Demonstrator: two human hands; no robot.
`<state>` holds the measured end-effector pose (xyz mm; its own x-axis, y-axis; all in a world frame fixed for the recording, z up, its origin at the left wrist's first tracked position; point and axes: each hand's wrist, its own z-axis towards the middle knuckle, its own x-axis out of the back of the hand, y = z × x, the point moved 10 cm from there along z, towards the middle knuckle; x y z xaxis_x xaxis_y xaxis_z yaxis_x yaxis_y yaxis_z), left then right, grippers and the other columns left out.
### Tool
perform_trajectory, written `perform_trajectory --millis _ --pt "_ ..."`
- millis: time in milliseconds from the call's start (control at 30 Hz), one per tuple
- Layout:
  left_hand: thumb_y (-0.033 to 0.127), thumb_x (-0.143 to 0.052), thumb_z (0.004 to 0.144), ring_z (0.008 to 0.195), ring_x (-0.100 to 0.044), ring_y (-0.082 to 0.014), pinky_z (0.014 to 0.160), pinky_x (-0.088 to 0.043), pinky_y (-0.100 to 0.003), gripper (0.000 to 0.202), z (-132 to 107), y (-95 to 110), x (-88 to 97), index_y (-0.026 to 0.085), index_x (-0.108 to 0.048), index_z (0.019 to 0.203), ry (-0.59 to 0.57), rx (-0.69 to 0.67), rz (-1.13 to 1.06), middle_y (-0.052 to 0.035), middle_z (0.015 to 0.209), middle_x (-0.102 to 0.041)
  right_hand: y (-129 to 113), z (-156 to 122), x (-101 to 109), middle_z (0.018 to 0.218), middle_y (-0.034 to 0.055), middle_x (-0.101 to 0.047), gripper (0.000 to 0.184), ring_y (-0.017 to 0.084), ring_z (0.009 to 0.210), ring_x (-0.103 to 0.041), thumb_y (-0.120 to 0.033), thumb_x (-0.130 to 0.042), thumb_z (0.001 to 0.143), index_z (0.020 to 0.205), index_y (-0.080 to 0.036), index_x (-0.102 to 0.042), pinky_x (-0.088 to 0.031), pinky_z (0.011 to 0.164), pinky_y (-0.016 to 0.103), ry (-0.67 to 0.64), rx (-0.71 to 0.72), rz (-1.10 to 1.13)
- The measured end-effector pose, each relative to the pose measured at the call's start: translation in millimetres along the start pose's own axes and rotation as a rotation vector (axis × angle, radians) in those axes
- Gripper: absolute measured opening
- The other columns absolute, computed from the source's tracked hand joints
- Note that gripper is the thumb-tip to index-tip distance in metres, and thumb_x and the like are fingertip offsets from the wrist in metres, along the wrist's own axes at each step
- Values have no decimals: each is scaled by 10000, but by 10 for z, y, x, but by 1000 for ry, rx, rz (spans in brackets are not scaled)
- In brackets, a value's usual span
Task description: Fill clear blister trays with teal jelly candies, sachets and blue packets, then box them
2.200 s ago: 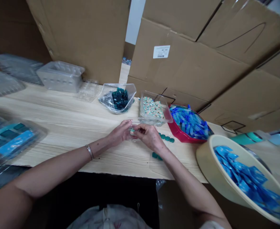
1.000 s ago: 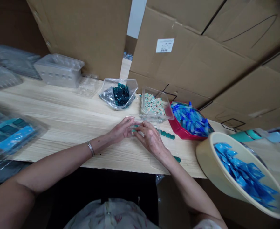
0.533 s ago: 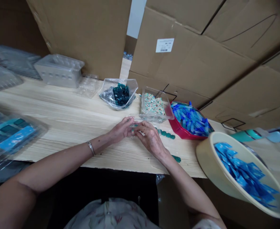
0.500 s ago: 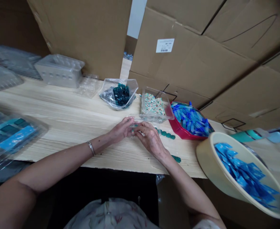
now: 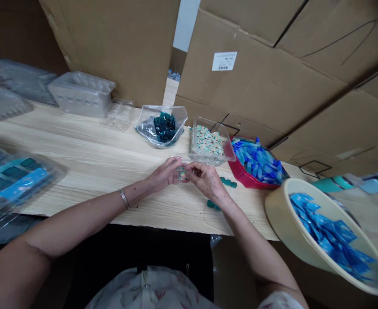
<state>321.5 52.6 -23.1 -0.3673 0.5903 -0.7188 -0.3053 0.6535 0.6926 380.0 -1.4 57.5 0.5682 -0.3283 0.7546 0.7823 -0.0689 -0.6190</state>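
My left hand (image 5: 164,175) grips the left side of a small clear plastic tray (image 5: 176,180) over the wooden table. A small green-and-orange piece (image 5: 182,175) shows inside that tray. At its right side, the fingers of my right hand (image 5: 205,179) are pinched together; what they hold, if anything, is too small to make out. Teal-green blocks (image 5: 229,183) lie in a row beyond my right hand, and more green blocks (image 5: 213,205) sit by the wrist. Just behind the hands stands a clear box of small striped pieces (image 5: 210,140).
Behind are a plastic bag of dark teal blocks (image 5: 164,127) and a red tray (image 5: 240,171) of blue pieces. A cream basin (image 5: 279,214) of blue packets stands right. Clear plastic containers (image 5: 81,96) and packaged sets (image 5: 18,180) lie left. Cardboard (image 5: 256,86) walls the back.
My right hand has shifted a little to the right, off the tray's middle, uncovering the small piece there. Its forearm now hides different green blocks. My left hand stays almost still.
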Motion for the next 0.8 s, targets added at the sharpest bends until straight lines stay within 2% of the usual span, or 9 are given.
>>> perform_trajectory --millis 100,233,433,667,800 --pt "293 -598 846 704 -663 -133 591 -528 -257 206 -7 0 36 185 -507 996 48 10 28 -61 1004 -656 -7 -73 -17 644 -7 -606 123 120 577 -527 -160 -547 774 799 -178 -666 -415 581 238 88 8 -4" --pt "279 -595 847 660 -650 -116 475 -463 -186 204 -9 -10 37 176 -512 1002 47 17 29 -73 1003 -662 -143 -173 -10 764 45 -615 120 168 731 -551 -137 -536 786 757 -185 -641 -438 700 286 182 105 -176" --pt "282 -593 850 689 -645 -114 494 -477 -183 202 -7 -10 45 180 -512 1004 50 9 27 -77 1025 -654 -170 -167 -79 806 53 -603 101 194 830 -561 -153 -561 819 802 -198 -650 -439 739 300 114 172 -228" --pt "303 -614 836 744 -664 -136 528 -501 -200 249 1 -22 43 191 -502 1028 21 19 12 -80 1048 -652 -185 -166 25 778 47 -585 82 188 795 -557 -197 -592 830 808 -185 -670 -433 726 301 131 169 -260" --pt "308 -617 832 730 -663 -132 537 -509 -211 259 4 -27 46 198 -501 1035 20 21 11 -78 1055 -650 -267 -195 -46 805 62 -570 153 189 794 -543 -169 -547 854 880 -193 -695 -436 712 302 39 210 -317"
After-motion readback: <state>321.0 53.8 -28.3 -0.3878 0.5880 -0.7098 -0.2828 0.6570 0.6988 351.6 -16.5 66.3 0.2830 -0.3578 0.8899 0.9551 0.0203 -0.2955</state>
